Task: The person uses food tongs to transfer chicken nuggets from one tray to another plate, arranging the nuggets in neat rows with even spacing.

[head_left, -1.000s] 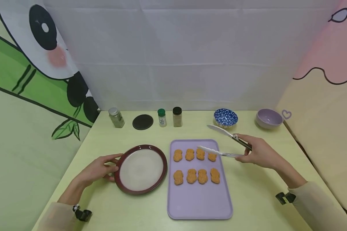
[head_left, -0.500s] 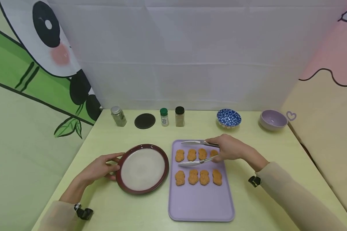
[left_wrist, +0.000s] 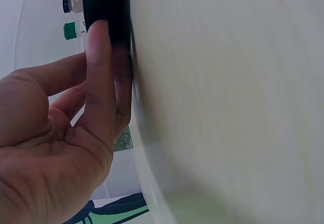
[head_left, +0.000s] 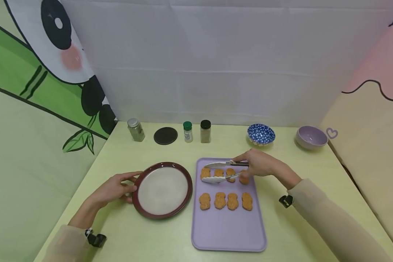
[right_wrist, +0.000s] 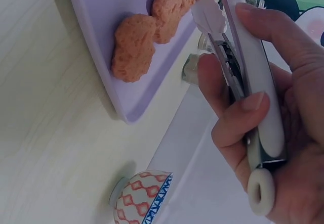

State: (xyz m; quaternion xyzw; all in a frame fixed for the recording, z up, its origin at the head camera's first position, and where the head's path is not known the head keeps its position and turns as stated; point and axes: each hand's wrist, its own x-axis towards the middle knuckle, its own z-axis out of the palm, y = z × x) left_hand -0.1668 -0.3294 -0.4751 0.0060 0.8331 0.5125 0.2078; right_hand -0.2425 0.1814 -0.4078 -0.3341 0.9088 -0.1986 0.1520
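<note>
My left hand [head_left: 112, 190] holds the left edge of a brown-rimmed white plate [head_left: 163, 191]. In the left wrist view, the thumb lies against the plate's dark side [left_wrist: 107, 4]. My right hand [head_left: 261, 163] grips a pair of tongs [right_wrist: 259, 82] with pale grip covers, its fingers wrapped round both arms. The tongs' jaws are spread above the back row of a purple tray [head_left: 229, 231], one on the far side and one on the near side of the leftmost nugget [head_left: 205, 172]. Another row of nuggets [head_left: 220, 201] lies in front.
Along the back stand a silver-lidded jar [head_left: 136, 130], a black disc [head_left: 165, 135], a green-capped bottle [head_left: 188, 132] and a black-capped jar [head_left: 205, 131]. A blue patterned bowl [head_left: 261, 134] and a purple bowl [head_left: 312, 137] sit at the back right, near the wall.
My right hand has moved left with the tongs, from right of the tray to over its back row, then lowered the jaws. The left hand has stayed at the plate.
</note>
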